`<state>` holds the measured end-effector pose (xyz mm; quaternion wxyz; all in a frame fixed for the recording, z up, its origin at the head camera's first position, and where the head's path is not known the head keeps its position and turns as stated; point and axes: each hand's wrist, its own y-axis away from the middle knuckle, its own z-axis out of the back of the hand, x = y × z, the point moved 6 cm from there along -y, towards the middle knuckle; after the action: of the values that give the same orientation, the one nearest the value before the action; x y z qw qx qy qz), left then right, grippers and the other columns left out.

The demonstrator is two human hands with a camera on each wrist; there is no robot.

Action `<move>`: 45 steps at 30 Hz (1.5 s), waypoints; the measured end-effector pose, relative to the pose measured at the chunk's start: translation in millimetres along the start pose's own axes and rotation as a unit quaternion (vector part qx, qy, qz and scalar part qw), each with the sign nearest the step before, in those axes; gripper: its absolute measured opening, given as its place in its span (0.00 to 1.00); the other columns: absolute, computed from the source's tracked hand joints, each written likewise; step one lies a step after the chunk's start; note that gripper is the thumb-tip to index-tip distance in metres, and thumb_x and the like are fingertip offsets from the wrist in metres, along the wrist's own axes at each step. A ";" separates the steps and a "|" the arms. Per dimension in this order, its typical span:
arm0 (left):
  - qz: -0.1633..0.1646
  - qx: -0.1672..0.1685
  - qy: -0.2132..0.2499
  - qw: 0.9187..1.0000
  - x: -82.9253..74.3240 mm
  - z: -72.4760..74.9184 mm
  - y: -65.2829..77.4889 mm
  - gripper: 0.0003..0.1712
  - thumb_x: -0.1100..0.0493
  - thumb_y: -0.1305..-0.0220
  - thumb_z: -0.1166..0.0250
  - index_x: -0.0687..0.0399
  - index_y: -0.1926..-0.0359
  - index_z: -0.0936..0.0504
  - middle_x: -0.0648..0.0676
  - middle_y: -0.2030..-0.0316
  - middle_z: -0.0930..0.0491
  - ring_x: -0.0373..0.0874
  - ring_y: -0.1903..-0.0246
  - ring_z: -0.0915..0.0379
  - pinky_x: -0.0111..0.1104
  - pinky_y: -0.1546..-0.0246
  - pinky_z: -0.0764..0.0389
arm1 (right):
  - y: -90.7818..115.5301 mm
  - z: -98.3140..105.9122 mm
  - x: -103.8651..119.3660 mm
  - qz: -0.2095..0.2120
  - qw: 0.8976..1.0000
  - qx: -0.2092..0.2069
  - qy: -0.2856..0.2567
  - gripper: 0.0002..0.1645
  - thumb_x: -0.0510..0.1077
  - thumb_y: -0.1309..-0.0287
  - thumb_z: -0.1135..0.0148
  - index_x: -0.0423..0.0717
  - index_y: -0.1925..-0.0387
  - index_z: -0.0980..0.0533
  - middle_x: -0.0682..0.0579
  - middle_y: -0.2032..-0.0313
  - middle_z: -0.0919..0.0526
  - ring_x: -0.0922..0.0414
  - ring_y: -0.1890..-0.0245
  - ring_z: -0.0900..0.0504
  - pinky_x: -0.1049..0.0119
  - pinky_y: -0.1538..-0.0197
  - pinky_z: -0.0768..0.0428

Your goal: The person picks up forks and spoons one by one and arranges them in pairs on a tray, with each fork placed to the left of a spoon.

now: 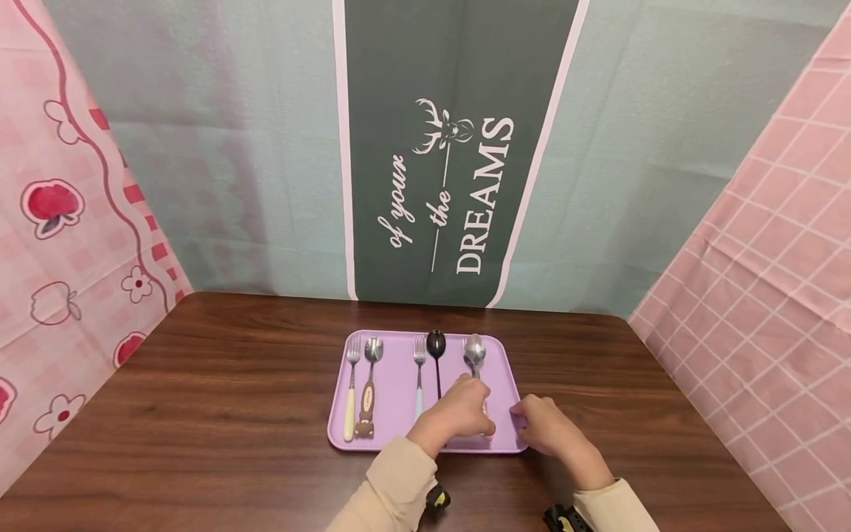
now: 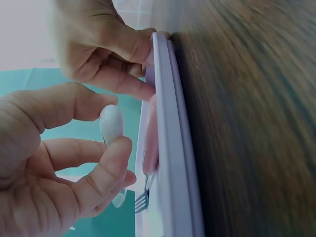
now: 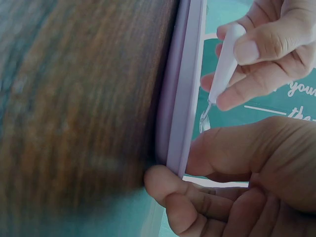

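Note:
A spoon (image 1: 475, 348) with a white handle (image 3: 228, 61) is pinched between the thumb and fingers of my left hand (image 1: 459, 410), above the right part of the purple tray (image 1: 392, 441). Below it, a fork (image 2: 151, 136) with a pink handle lies in the tray; in the head view the left hand and spoon hide most of it. My right hand (image 1: 547, 427) grips the tray's right rim, thumb on the inner side and fingers outside, as the right wrist view shows.
On the tray's left lie a yellow-handled fork (image 1: 349, 403) and a spoon with a brown bear handle (image 1: 366, 406). A blue-handled fork (image 1: 419, 355) and a black spoon (image 1: 436, 344) lie mid-tray. Under the tray is a brown wooden table (image 1: 253, 384), with cloth hangings around it.

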<state>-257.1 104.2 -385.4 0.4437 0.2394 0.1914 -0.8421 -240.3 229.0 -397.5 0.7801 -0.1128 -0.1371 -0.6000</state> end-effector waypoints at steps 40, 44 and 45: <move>0.030 -0.007 -0.073 0.997 -24.2 -34.9 -30.0 0.16 0.56 0.66 0.26 0.52 0.87 0.28 0.50 0.79 0.31 0.43 0.70 0.35 0.31 0.69 0.31 | 1.9 0.6 -1.4 0.012 0.999 0.000 -0.034 0.15 0.27 0.72 0.38 0.46 0.87 0.31 0.58 0.87 0.34 0.59 0.84 0.36 0.66 0.81 0.35; 0.043 -0.002 -0.079 0.996 -23.8 -36.6 -31.0 0.14 0.57 0.66 0.26 0.54 0.84 0.25 0.53 0.76 0.29 0.45 0.70 0.34 0.32 0.69 0.31 | 2.2 0.7 -1.6 0.010 1.000 -0.001 -0.029 0.15 0.27 0.73 0.37 0.47 0.89 0.32 0.58 0.87 0.34 0.59 0.84 0.36 0.66 0.80 0.34; 0.047 0.000 -0.078 0.996 -23.6 -36.7 -31.2 0.14 0.57 0.67 0.26 0.55 0.83 0.25 0.54 0.75 0.29 0.45 0.70 0.33 0.32 0.70 0.31 | 2.4 0.9 -1.8 0.008 1.000 -0.002 -0.027 0.15 0.27 0.73 0.37 0.47 0.89 0.33 0.58 0.88 0.35 0.59 0.84 0.36 0.66 0.80 0.34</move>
<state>-263.1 156.0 -398.2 0.4967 0.1816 0.1447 -0.8363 -238.5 231.6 -397.3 0.7805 -0.1316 -0.1565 -0.5907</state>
